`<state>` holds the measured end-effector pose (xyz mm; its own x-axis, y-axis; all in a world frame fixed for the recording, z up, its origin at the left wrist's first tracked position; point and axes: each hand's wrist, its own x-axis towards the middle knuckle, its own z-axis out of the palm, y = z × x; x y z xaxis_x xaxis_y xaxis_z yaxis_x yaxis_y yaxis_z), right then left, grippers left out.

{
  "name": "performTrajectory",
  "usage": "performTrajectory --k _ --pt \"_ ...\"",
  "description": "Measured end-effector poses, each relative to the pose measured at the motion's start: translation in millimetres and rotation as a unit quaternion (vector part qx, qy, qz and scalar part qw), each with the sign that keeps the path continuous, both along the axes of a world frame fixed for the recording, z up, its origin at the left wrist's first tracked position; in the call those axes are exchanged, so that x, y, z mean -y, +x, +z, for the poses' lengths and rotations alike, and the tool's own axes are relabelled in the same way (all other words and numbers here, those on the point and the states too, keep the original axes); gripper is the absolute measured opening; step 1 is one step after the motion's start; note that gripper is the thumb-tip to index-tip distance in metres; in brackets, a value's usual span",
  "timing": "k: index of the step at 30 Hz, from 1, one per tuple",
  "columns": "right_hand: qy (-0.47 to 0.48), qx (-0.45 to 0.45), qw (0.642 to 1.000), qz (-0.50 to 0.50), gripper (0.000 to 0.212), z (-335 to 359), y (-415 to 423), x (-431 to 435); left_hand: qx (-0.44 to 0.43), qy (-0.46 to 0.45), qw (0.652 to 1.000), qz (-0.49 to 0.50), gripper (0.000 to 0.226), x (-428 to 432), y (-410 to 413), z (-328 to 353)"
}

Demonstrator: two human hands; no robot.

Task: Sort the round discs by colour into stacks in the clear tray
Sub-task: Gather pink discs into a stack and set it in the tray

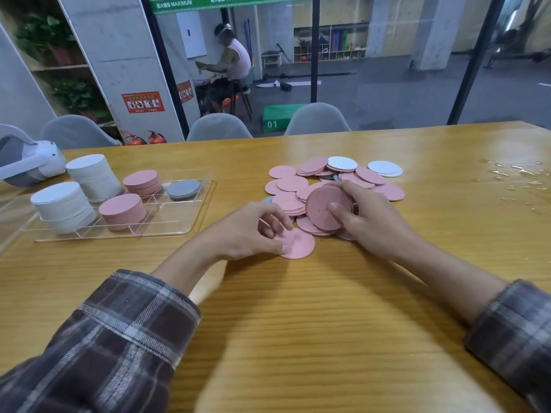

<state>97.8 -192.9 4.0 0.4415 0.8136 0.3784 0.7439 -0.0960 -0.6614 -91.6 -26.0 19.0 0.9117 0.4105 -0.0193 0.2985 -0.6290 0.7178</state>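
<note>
Two bare hands are seen over a wooden desk. A single flat pink round disc, lying on the desk just before a loose pile of pink, white and grey discs, is pinched by the curled fingers of the left hand. A small tilted stack of pink discs is gripped by the right hand over the pile. White stacks, pink stacks and a grey stack are held in the clear plastic tray at the left.

Gym lounge: beyond glass across the top of the frame, green box marked 01, cubby shelves with rolled mats, a green MAXIMUM banner; grey chairs lining a wooden table below.
</note>
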Motion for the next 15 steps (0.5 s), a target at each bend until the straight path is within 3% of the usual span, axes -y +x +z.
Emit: performTrajectory --k 5,8,11,15 --pt "-0.001 0.01 1.0 0.005 0.031 -2 1 -2 0.009 0.008 1.0 0.005 0.034 0 1 -1" --pt "-0.001 0.01 1.0 0.006 0.03 -3 2 -2 0.019 0.067 0.997 0.035 0.026 6 2 -4" --pt "0.001 0.012 1.0 0.007 0.03 -3 1 -2 0.014 0.143 0.989 0.046 0.046 10 4 -8" --pt "-0.002 0.017 1.0 0.005 0.031 -4 1 -2 -0.011 0.15 0.988 0.032 0.054 10 2 -3"
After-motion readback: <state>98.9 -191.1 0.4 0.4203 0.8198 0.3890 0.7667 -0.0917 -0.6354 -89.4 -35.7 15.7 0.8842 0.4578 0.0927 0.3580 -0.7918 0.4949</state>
